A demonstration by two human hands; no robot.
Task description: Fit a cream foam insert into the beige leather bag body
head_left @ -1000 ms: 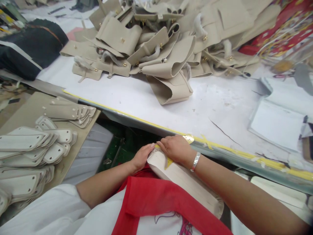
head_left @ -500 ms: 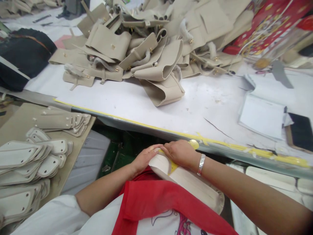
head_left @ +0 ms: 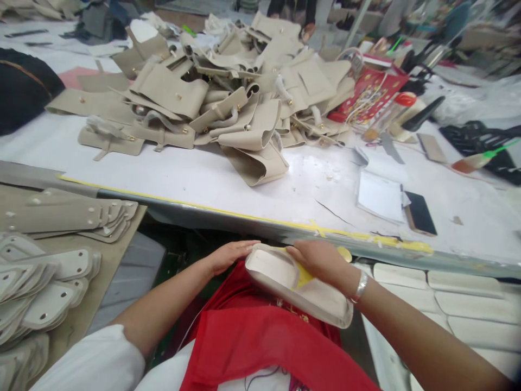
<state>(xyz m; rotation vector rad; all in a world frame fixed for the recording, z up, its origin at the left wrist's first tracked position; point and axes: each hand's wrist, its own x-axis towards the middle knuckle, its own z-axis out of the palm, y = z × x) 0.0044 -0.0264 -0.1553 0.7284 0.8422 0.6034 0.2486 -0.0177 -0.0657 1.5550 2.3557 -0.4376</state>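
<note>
A shallow beige panel point(head_left: 321, 298) with raised, curved edges lies slanted over my lap, against the red apron point(head_left: 260, 336). My left hand point(head_left: 228, 257) grips its far left end, with fingers along the outer edge. My right hand point(head_left: 321, 263), a silver bracelet at the wrist, is closed around a yellow flat tool point(head_left: 304, 276) over the panel's far rim. The tool's rounded end point(head_left: 345, 254) sticks out past the right hand. Its middle is hidden by the fingers, so its exact kind does not show.
A white worktable point(head_left: 195, 179) edged with yellow tape stands ahead, heaped with beige bag pieces point(head_left: 252, 125). A notepad point(head_left: 380, 195) and phone point(head_left: 420, 213) lie at right. Stacked strap pieces point(head_left: 57, 266) sit on a board at left; pale panels point(head_left: 468, 309) lie in rows at right.
My view has tilted up and shifted right. My right hand has moved right, away from my left hand, and more of the panel's inside shows.
</note>
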